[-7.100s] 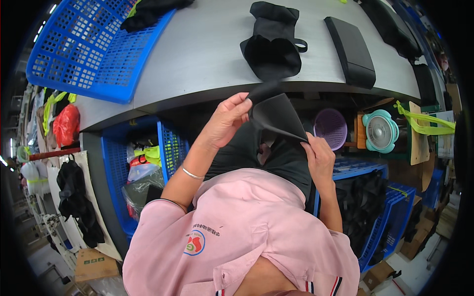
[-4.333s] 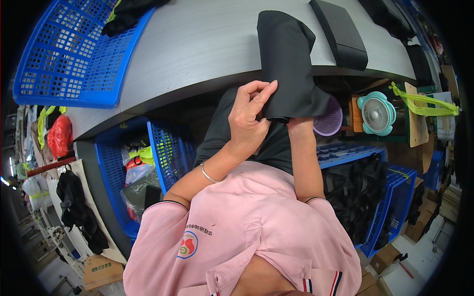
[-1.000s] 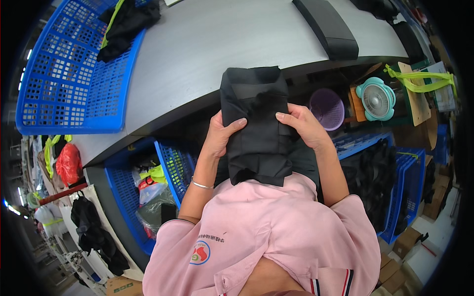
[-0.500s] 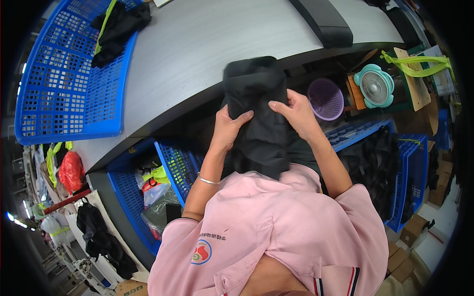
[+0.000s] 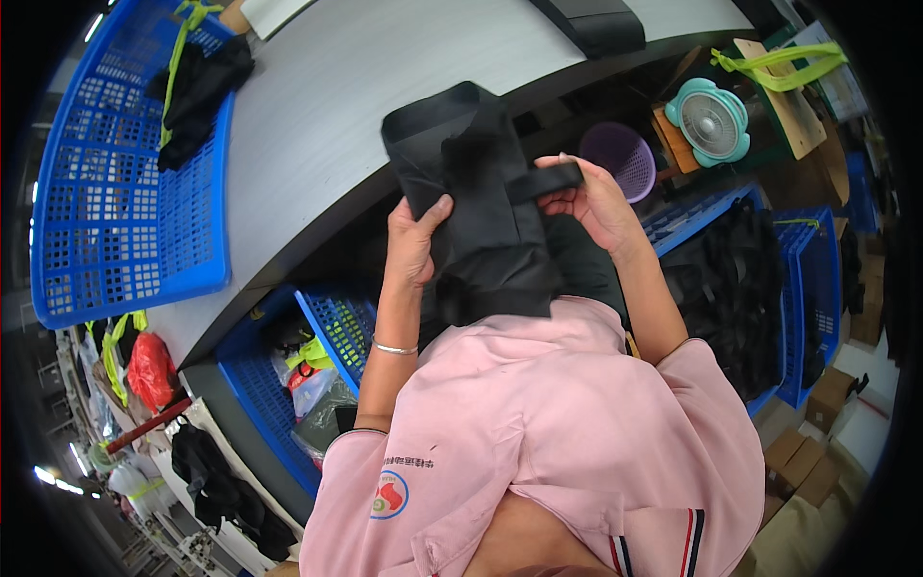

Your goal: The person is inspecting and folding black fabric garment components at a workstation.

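While my left hand clamps the creased, boxy fabric pouch, my right hand grips its flat black strap.

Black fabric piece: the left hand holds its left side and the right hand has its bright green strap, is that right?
Not quite: the strap in the right hand is black, not bright green, as the head view shows. The left hand does hold the left side of the black fabric piece.

Left fingers grip black fabric, right fingers its strap.
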Motion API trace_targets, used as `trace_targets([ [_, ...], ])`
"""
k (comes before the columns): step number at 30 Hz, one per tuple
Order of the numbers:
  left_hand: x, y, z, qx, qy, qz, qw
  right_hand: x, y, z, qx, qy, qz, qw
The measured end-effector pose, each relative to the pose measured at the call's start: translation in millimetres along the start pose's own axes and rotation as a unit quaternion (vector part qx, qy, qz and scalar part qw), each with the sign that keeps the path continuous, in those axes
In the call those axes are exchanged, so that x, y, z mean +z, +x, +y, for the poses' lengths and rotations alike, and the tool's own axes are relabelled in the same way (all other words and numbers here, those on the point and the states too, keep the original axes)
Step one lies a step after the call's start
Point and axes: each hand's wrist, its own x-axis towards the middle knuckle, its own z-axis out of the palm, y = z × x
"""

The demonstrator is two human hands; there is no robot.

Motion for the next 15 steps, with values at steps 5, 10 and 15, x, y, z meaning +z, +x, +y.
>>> trace_targets([
  [5,6,-2,-8,0.033,0.030,0.031,0.999,-18,-28,23,0.025,-0.124,-0.008,0.992],
  [10,36,-22,-5,-0.006,0.061,-0.031,0.998,-17,-24,73,-0.152,-0.223,0.089,0.959],
  [15,50,-30,-18,-0.026,0.129,0.003,0.991,3,-40,60,-0.268,-0.287,0.215,0.894],
])
